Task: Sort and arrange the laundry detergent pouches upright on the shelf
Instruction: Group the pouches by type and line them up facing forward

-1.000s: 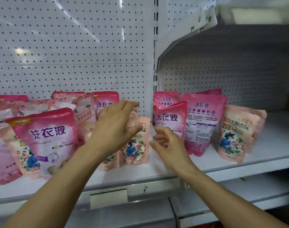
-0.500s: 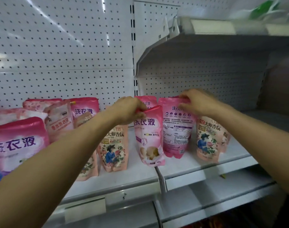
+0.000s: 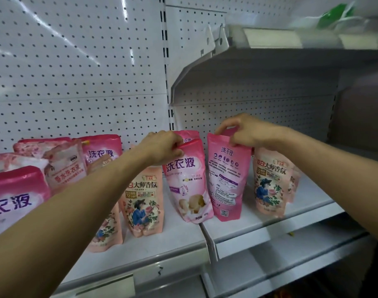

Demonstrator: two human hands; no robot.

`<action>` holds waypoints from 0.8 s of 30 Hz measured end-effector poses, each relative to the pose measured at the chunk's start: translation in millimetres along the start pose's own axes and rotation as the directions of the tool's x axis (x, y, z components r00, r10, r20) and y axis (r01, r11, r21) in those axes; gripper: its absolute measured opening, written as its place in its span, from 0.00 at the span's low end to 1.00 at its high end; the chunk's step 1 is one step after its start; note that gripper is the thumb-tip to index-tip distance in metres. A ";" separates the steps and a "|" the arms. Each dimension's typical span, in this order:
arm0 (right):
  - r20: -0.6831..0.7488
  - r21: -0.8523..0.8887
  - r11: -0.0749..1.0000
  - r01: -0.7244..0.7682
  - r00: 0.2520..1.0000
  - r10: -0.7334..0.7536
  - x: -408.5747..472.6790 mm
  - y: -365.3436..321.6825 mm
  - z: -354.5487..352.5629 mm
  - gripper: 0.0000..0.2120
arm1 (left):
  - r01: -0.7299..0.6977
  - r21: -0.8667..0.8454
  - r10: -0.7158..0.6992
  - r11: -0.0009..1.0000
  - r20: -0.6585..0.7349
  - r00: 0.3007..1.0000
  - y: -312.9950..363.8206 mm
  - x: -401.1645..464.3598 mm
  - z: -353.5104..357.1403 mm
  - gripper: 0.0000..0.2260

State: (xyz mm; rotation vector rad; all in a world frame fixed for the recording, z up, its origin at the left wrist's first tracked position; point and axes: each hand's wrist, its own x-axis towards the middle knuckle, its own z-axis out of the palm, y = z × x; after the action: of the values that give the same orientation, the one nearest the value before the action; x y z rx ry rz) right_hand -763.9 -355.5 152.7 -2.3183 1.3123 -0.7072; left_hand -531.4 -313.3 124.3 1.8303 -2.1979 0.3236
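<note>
On white perforated shelf point(image 3: 153, 244), hands pinching glossy pink pouches point(image 3: 189, 181)

Glossy pink stand-up detergent pouch point(image 3: 187, 181) reads "洗衣液" and "500g"; peach floral-print pouch point(image 3: 143, 201) reads "大师香氛", "3.8元", "72小时".

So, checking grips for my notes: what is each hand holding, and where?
Left hand pinches the front-facing pink pouch at its top edge; right hand, the back-facing pink pouch's top.

Soft overhead light streaked glare across the white pegboard point(image 3: 76, 61); the upper shelf point(image 3: 269, 61) cast shadow beneath, and edges bent and blurred.
</note>
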 end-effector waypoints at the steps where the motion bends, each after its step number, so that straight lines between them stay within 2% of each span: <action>1: 0.014 0.044 0.999 -0.007 1.000 0.006 -0.2 -0.3 -1.4 0.21 | 0.000 -0.043 0.001 0.999 0.020 1.000 -0.6 0.3 0.3 0.08; 5: 0.113 0.148 0.989 -0.016 0.994 0.000 -2.5 0.6 -0.4 0.24 | -0.027 -0.213 0.043 0.977 0.071 0.997 -2.2 -1.0 -1.8 0.10; 8: 0.230 0.218 0.976 0.002 0.972 -0.054 -5.1 1.5 -3.2 0.17 | -0.050 -0.236 0.070 0.970 0.075 0.995 -1.6 -2.5 -2.8 0.10; 9: 0.261 0.186 0.982 0.029 0.962 -0.078 -6.0 3.0 -5.2 0.17 | -0.055 -0.233 0.073 0.971 0.070 0.995 -1.4 -2.9 -3.2 0.10; 11: 0.266 -0.054 0.985 0.166 0.953 -0.146 -8.6 5.4 -7.9 0.17 | -0.063 -0.225 0.078 0.972 0.057 0.995 0.1 -3.0 -3.5 0.11; 13: 0.231 -0.285 0.909 0.305 0.942 -0.244 -9.2 8.5 -3.3 0.17 | -0.068 -0.211 0.080 0.975 0.049 0.996 3.0 -2.2 -4.1 0.12; 15: 0.162 -0.390 0.846 0.363 0.932 -0.325 -10.8 11.5 3.0 0.13 | -0.070 -0.188 0.080 0.980 0.045 0.996 6.6 -1.1 -5.3 0.12; 19: 0.115 -0.435 0.811 0.391 0.918 -0.380 -18.0 11.4 -0.6 0.05 | -0.071 -0.147 0.077 0.987 0.032 0.997 12.7 -3.6 -9.2 0.14; 24: 0.080 -0.398 0.838 0.373 0.924 -0.373 -34.8 6.0 -23.7 0.04 | -0.041 -0.180 0.036 0.983 -0.028 0.999 22.3 -8.4 -20.7 0.11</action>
State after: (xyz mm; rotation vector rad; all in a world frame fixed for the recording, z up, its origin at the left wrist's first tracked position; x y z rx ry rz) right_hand -797.2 -330.1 160.1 -2.9668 1.0924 -0.5856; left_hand -550.7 -294.6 140.9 1.6809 -2.1706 0.1471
